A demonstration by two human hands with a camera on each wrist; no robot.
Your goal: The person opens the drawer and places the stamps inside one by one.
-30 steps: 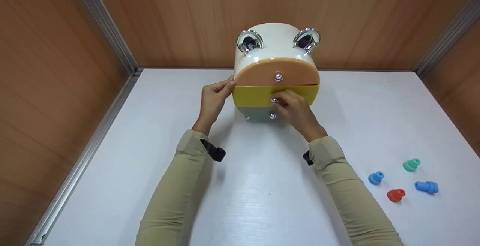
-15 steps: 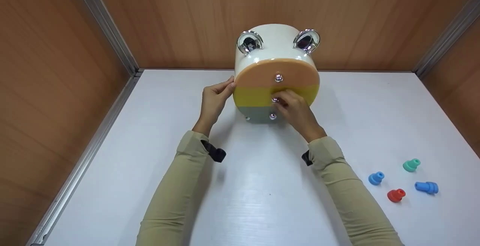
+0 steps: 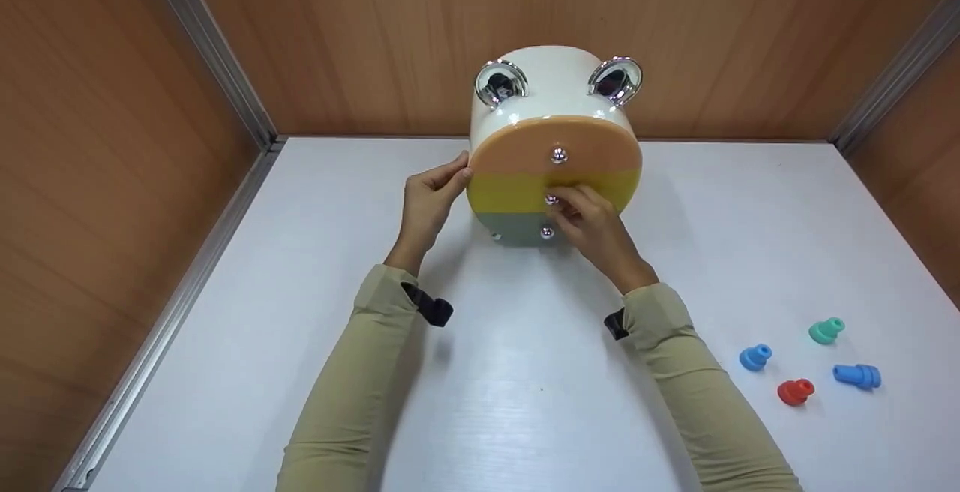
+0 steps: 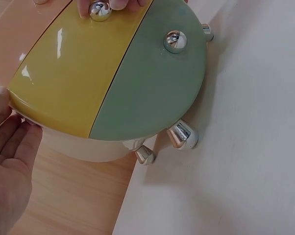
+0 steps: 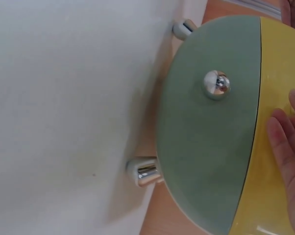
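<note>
1. A round white drawer box [image 3: 551,102] stands on the white worktop [image 3: 525,372], close to the wooden back wall. Its face is split into an orange drawer [image 3: 555,148] on top, a yellow drawer [image 3: 517,192] in the middle and a grey-green drawer [image 3: 517,228] at the bottom. All three fronts lie flush.
2. The right hand [image 3: 592,222] is at the front of the box, fingertips closed on the small chrome knob [image 4: 99,11] of the yellow drawer, as the left wrist view shows.
3. The left hand [image 3: 427,203] rests against the box's left side at the height of the yellow drawer, with fingers nearly straight and pressing, not wrapped around anything.
4. The box looks like glossy hard plastic: stiff, probably light, and slick to the touch. It stands on short chrome feet [image 4: 183,136], so it may slide on the worktop unless its side is braced.
5. The knob is small, round and shiny, so a fingertip pinch is likely the only sure hold on a drawer.
6. Well to the right of the box lie four small plastic pegs: teal [image 3: 826,330], blue [image 3: 754,357], red [image 3: 795,391] and a longer blue one [image 3: 856,376].
</note>
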